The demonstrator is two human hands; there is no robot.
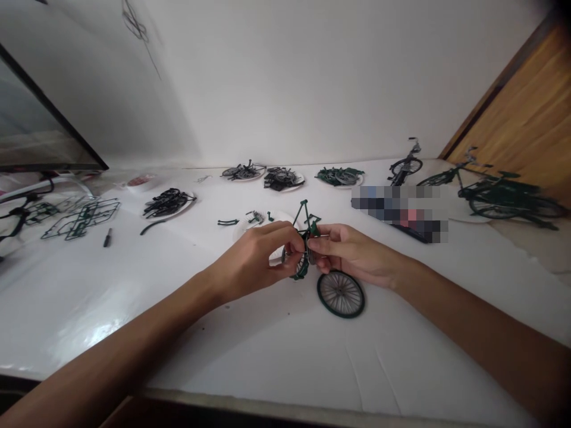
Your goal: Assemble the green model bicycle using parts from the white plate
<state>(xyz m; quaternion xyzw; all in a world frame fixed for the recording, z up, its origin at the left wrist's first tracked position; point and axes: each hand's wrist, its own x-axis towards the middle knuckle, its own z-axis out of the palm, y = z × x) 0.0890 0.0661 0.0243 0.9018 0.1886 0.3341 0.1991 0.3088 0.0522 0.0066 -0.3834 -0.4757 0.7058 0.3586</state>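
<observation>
A partly built green model bicycle [302, 213] is held up over the white table between both hands. My right hand [341, 249] grips it from the right, with thumb and fingers closed about the frame. From the left, my left hand [267, 249] pinches at its wheel; the fingertips hide whether a small part sits between them. Just below my right hand, a loose spoked wheel [341, 294] with a green tyre lies flat on the table. Behind the hands, partly covered, a white plate [241, 229] carries small green and silver parts.
Plates of bicycle parts [169, 204] line the back of the table. Finished model bicycles [504, 190] stand at right, beside a dark, pixelated flat object [401, 214]. Green wire racks [82, 217] and a small screwdriver [107, 238] lie left, near a screen [35, 119].
</observation>
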